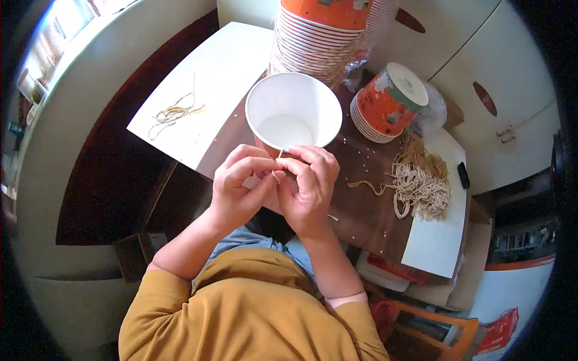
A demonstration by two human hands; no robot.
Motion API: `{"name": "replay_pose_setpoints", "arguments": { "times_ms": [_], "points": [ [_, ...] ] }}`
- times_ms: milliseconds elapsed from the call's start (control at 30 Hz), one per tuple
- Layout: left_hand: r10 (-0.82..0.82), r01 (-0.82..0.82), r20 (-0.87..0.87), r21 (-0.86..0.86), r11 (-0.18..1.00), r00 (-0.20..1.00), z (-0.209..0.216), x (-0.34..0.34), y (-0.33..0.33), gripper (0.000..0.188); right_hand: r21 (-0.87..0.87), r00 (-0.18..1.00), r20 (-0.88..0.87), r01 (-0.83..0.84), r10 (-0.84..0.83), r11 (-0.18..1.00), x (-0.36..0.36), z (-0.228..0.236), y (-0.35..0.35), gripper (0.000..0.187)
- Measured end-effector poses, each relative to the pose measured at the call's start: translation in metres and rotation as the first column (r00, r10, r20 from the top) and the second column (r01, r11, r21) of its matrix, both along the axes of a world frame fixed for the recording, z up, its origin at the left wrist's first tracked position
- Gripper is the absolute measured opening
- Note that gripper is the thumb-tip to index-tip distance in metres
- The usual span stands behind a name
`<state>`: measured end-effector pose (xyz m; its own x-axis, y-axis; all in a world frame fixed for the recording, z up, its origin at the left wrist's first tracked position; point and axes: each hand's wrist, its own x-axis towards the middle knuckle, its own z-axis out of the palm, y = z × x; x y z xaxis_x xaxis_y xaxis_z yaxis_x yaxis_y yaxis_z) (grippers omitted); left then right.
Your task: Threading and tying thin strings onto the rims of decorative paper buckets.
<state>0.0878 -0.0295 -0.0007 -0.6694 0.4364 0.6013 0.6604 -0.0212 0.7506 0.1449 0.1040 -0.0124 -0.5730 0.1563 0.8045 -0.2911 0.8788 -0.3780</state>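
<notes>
My left hand (242, 178) and my right hand (308, 183) meet at the near rim of a large paper bucket (270, 103), white inside and orange outside. The fingertips of both are closed on a thin pale cord (281, 154). One short end of it sticks up between the fingers, and a bit curls out below by the thumbs. The rest of the cord is hidden by my hands. The bucket stands upright on the brown table (361, 207), its mouth tilted toward me in view.
Behind the bucket rises a tall stack of nested buckets (319, 36); a shorter upside-down stack (385, 105) stands at right. A heap of beige cords (424, 180) lies near a small black object (463, 175). Several loose cords (174, 113) rest on the white board (211, 72) at left.
</notes>
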Motion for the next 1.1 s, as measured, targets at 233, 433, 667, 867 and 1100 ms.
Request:
{"name": "replay_pose_setpoints", "arguments": {
  "times_ms": [233,433,667,867,1100],
  "points": [
    [0.052,-0.048,-0.059,0.077,0.996,0.997,0.002,0.003,-0.006,0.013,0.037,0.998,-0.011,-0.058,0.058,0.998,-0.006,-0.007,-0.001,0.013],
    [-0.097,0.089,0.025,0.222,0.971,0.995,0.019,0.006,-0.018,0.007,0.103,0.995,0.030,-0.094,0.091,0.990,0.005,0.002,0.022,0.017],
    [-0.228,-0.153,0.521,0.589,0.793,0.823,0.023,-0.017,-0.028,0.012,0.233,0.925,0.323,-0.282,0.199,0.931,0.040,0.036,0.070,0.017],
    [-0.156,-0.203,0.565,0.520,0.830,0.811,0.011,-0.051,-0.036,0.020,0.340,0.761,0.642,-0.387,0.089,0.857,0.059,0.140,0.053,0.054],
    [-0.235,-0.059,0.533,0.477,0.877,0.813,0.008,-0.031,-0.017,0.018,0.540,0.754,0.656,-0.501,0.035,0.676,0.090,0.263,-0.019,0.040]
  ]
}}
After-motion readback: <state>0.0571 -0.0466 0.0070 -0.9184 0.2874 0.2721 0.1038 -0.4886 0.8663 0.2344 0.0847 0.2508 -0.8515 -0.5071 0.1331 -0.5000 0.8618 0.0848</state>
